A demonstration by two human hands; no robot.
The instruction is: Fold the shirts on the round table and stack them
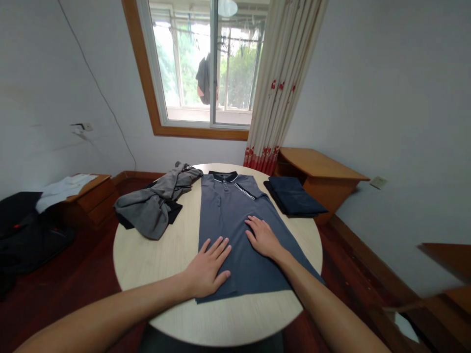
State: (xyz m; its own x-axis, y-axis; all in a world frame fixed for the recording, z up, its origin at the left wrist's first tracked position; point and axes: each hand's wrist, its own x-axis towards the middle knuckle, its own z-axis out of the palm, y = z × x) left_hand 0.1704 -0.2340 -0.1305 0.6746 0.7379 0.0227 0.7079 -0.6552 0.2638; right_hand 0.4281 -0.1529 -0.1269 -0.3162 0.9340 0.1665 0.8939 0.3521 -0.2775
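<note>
A grey-blue polo shirt (228, 215) lies flat on the round light-wood table (154, 255), collar at the far side, its left side folded in. My left hand (208, 267) rests flat on the shirt's lower left part, fingers spread. My right hand (263, 238) lies flat on the middle of the shirt, fingers stretched toward the collar. Neither hand holds anything.
A crumpled grey garment (154, 203) lies over dark cloth at the table's far left. A folded navy garment (296, 196) sits at the far right edge. Low wooden cabinets (320, 171) stand by the walls; dark clothes (25, 230) lie at the left.
</note>
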